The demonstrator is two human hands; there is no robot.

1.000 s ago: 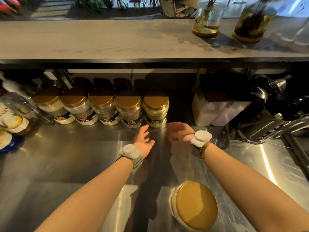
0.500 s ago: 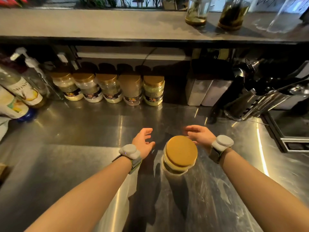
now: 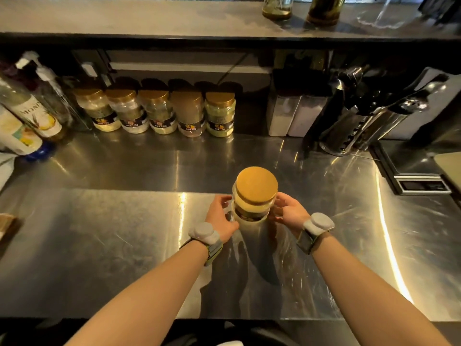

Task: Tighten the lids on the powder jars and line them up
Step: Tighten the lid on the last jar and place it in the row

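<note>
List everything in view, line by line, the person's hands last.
near jar: one, clear with gold lid, mid-counter, between the hands
row of jars: five, gold lids, back of counter
syrup bottles: several, clear and white, far left
containers: two, white, right of the row
metal tools: several, silver and black, far right
counter: one, steel, below
upper shelf: one, grey, above the row
glass vessels: two, amber-tinted, on the upper shelf
wrist pods: two, white, one per wrist
left hand: one, grips near jar's left side
right hand: one, grips its right side

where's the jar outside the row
Head view: the jar is in the middle of the counter, held between the left hand and right hand, in front of the row of jars.
</note>
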